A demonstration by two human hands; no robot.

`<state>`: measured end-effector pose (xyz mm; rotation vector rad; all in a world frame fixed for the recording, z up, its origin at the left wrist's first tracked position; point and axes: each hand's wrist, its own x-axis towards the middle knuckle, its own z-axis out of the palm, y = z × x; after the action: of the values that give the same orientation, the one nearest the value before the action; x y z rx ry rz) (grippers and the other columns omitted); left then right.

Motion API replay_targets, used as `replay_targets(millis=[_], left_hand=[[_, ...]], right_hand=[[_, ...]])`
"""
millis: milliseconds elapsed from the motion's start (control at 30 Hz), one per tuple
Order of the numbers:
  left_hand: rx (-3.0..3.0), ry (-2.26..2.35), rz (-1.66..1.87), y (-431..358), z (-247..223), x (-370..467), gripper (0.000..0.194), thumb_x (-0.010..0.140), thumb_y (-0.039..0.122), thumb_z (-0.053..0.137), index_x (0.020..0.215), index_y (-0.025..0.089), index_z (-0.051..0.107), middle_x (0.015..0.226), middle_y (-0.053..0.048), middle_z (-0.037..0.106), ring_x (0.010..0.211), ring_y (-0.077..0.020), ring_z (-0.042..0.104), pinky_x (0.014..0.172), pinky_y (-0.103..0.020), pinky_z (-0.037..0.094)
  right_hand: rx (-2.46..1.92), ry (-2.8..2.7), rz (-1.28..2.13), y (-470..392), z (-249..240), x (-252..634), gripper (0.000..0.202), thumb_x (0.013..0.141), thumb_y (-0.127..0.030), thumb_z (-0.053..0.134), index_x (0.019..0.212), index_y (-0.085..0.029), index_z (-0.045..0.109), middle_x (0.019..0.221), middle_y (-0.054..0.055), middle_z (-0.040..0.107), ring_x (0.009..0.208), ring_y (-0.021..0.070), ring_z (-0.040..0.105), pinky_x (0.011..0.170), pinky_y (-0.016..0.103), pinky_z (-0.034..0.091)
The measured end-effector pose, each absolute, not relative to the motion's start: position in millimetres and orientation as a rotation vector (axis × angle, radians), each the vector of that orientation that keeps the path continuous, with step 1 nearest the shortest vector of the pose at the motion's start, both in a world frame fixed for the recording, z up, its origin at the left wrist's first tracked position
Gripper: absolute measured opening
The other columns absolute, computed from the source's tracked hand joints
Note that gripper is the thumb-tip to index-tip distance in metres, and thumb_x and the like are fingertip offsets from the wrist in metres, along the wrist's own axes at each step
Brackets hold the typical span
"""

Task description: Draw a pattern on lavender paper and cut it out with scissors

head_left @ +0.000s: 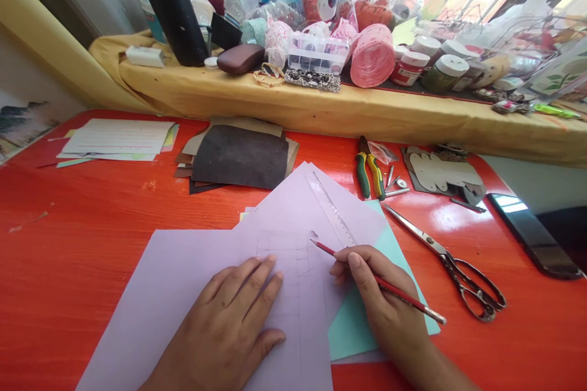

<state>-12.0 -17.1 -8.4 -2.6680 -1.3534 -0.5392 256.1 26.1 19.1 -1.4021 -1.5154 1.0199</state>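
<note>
My left hand (233,317) lies flat on a lilac sheet of paper (137,299), fingers stretched out. Faint pencil lines form a grid of boxes on this sheet, partly covered by the hand. In my right hand (389,293) is a red pencil (403,297), its tip close to the sheet's upper right corner; whether it touches the paper I cannot tell. A clear ruler (329,208) rests on another lilac sheet (284,201) behind. Under these sheets a mint green sheet (353,330) sticks out at the right.
Scissors (452,263), pliers (369,171) and a phone (534,235) lie to the right. At the back are dark leather-like pieces (241,156), cut grey shapes (444,172) and lined paper (121,137). A cloth-covered ledge (220,98) holds jars (409,67) and a plastic box (317,52).
</note>
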Motion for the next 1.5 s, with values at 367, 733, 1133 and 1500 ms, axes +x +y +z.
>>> replay_targets(millis=[367, 733, 1133, 1500], left_hand=[[-2.669, -1.28, -0.519, -13.6, -0.5, -14.4, 0.041, 0.118, 0.038, 0.047, 0.14, 0.015, 0.073, 0.149, -0.013, 0.075, 0.131, -0.0306, 0.066, 0.11, -0.047, 0.044], [-2.669, -1.3, -0.561, -13.7, -1.2, -13.7, 0.04, 0.117, 0.04, 0.049, 0.14, 0.017, 0.074, 0.148, -0.012, 0.076, 0.132, -0.0295, 0.067, 0.111, -0.044, 0.046], [-2.664, -1.306, -0.556, -15.5, -3.3, -12.7, 0.04, 0.116, 0.038, 0.05, 0.141, 0.016, 0.072, 0.15, -0.014, 0.074, 0.133, -0.0308, 0.067, 0.112, -0.045, 0.046], [-2.665, -1.331, -0.578, -16.0, -7.8, -14.2, 0.04, 0.117, 0.042, 0.052, 0.143, 0.019, 0.072, 0.151, -0.011, 0.074, 0.133, -0.0295, 0.067, 0.114, -0.044, 0.045]], right_hand=[[-1.387, -1.569, 1.026, 25.7, 19.2, 255.4, 0.033, 0.114, -0.043, 0.06, 0.094, -0.027, 0.08, 0.078, 0.001, 0.082, 0.071, 0.0189, 0.077, 0.064, 0.023, 0.061], [-1.429, -1.632, 0.999, 25.9, 19.3, 255.0, 0.038, 0.115, -0.047, 0.056, 0.093, -0.026, 0.079, 0.078, 0.003, 0.082, 0.071, 0.0217, 0.077, 0.064, 0.028, 0.061], [-1.34, -1.519, 0.974, 26.0, 19.2, 256.0, 0.033, 0.115, -0.044, 0.06, 0.097, -0.026, 0.082, 0.081, 0.003, 0.082, 0.072, 0.0198, 0.078, 0.067, 0.026, 0.064], [-1.365, -1.638, 0.965, 26.1, 20.5, 252.1, 0.032, 0.115, -0.041, 0.059, 0.096, -0.026, 0.081, 0.081, 0.002, 0.082, 0.074, 0.0203, 0.078, 0.067, 0.026, 0.061]])
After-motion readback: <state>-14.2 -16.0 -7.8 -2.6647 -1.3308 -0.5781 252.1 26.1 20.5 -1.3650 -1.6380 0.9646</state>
